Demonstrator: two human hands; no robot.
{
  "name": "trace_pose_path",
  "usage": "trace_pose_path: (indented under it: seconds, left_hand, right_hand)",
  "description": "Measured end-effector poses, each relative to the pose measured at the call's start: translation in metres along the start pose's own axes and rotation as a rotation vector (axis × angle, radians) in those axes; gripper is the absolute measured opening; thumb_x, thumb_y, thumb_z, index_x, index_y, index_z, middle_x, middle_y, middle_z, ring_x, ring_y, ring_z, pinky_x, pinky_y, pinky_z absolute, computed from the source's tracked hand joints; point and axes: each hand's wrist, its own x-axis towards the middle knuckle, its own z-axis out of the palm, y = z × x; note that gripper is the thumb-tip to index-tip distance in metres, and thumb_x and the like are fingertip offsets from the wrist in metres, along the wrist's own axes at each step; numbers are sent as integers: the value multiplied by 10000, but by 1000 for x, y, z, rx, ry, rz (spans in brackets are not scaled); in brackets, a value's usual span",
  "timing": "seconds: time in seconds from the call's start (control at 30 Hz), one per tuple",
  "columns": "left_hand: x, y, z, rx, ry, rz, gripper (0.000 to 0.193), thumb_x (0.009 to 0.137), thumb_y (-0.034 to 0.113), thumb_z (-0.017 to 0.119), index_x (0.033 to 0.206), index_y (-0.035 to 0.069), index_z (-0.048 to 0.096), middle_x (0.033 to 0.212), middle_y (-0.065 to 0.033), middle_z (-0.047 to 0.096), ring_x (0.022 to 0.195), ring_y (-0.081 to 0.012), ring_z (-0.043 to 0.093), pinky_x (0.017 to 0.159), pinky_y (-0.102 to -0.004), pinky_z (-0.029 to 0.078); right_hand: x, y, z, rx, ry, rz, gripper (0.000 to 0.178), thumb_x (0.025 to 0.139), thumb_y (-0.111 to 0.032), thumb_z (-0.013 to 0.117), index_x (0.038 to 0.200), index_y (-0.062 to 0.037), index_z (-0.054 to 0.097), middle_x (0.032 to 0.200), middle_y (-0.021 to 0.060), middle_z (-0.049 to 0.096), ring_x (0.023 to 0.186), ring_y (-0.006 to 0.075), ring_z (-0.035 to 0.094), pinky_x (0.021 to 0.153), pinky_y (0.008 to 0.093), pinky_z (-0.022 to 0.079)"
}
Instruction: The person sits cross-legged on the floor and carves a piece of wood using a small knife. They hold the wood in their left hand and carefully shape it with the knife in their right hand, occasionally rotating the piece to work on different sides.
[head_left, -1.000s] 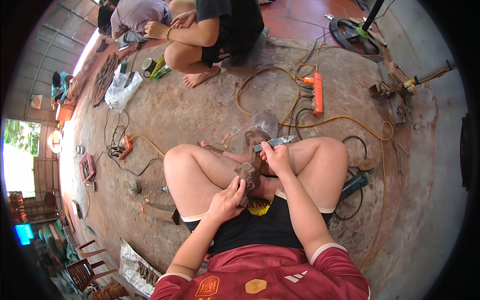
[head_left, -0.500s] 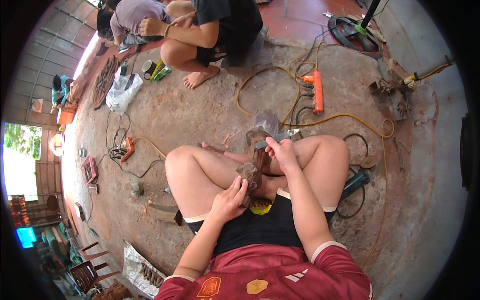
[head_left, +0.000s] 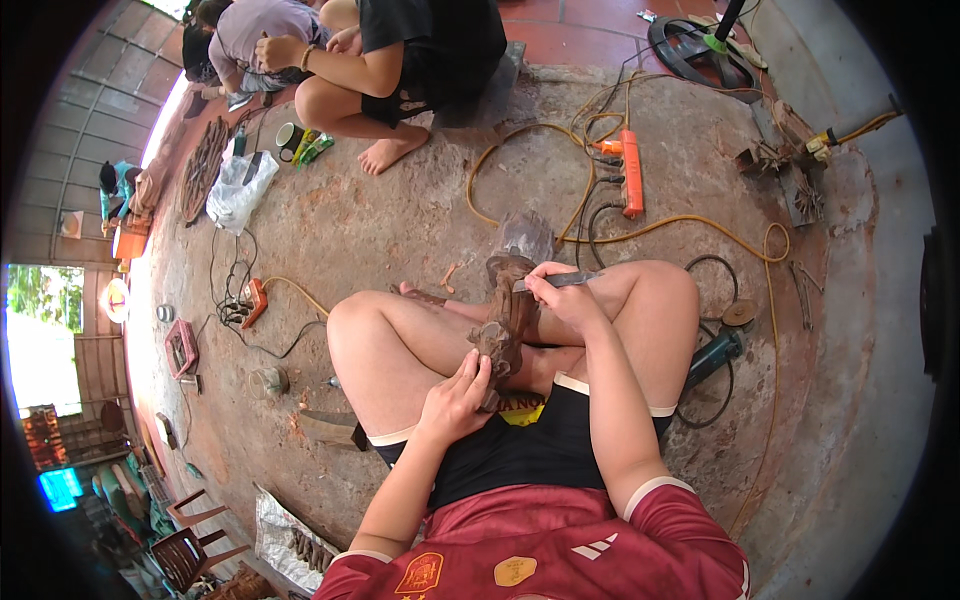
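A brown carved wooden piece [head_left: 497, 348] with a knobby near end lies lengthwise between my bent legs. My left hand [head_left: 458, 395] is closed on its near end, the fingers pressed along its left side. In my right hand [head_left: 560, 298] is a flat grey blade-like tool [head_left: 575, 278], held in a pinch. One end of the tool rests against or just over the upper part of the carving; the exact contact is too small to tell. A greyish block [head_left: 526, 237] sits at the carving's far end.
An orange power strip [head_left: 632, 175] with yellow and black cords lies ahead on the right. A dark teal power tool [head_left: 716, 358] is beside my right thigh. Another person [head_left: 400, 75] squats ahead. Leftward are a second power strip [head_left: 257, 302], a glass jar [head_left: 268, 382] and a plastic bag [head_left: 240, 190].
The tool in my right hand has turned to a flatter angle, and that hand has shifted slightly left. My left hand stays on the carving. The whole view has shifted a little.
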Motion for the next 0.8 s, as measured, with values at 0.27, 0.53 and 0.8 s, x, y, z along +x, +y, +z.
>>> trace_pose_path:
  seconds: [0.27, 0.53, 0.8]
  left_hand:
    - [0, 0, 0, -2, 0, 1, 933, 572, 136, 849, 1405, -51, 475, 1344, -319, 566, 1138, -345, 671, 820, -386, 599]
    - [-3, 0, 0, -7, -26, -21, 949, 556, 157, 858, 1404, -32, 477, 1336, -306, 564, 1208, -357, 627, 893, -388, 581]
    - [-3, 0, 1, -16, -4, -20, 939, 556, 139, 847, 1403, -34, 480, 1335, -307, 568, 1173, -353, 648, 862, -384, 587]
  right_hand:
    - [-5, -8, 6, -78, -57, -4, 139, 921, -98, 678, 1028, -9, 679, 818, 44, 700, 785, 90, 643, 707, 246, 513]
    - [-11, -1, 7, -198, -38, -61, 152, 907, -101, 690, 1042, -31, 698, 865, 64, 727, 810, 131, 668, 731, 294, 530]
    - [-14, -5, 13, -356, 42, -186, 161, 886, -111, 702, 1030, -38, 696, 854, 98, 727, 803, 167, 695, 720, 322, 538]
